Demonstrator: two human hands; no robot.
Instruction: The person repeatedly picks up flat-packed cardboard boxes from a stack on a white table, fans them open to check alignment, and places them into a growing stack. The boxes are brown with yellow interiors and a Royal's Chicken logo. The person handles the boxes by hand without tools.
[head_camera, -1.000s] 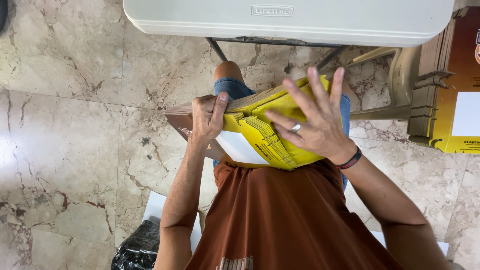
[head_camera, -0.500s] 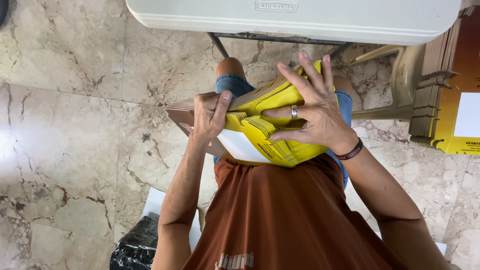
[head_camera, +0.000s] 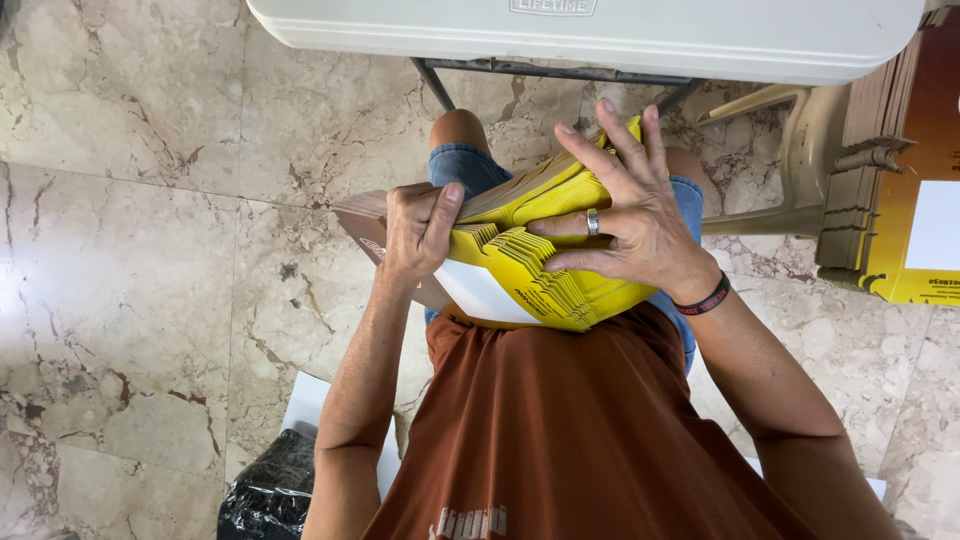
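Observation:
A thick stack of flat yellow cardboard sheets with brown undersides rests on my lap. My left hand grips its left edge, thumb on top and fingers curled over the brown side. My right hand, with a ring on one finger and a dark band at the wrist, lies flat on the top of the stack with fingers spread and pressing down. A white label shows on the stack's near face. I sit in an orange shirt and blue denim shorts.
A white folding table spans the top of the view, its dark legs behind my knees. Flat brown and yellow cardboard leans at the right beside a beige chair leg. A black plastic bag lies on the marble floor at lower left.
My right hand has slid slightly up and across the stack, fingers drawn closer together. My left thumb has shifted onto the top edge. The stack stays on my lap.

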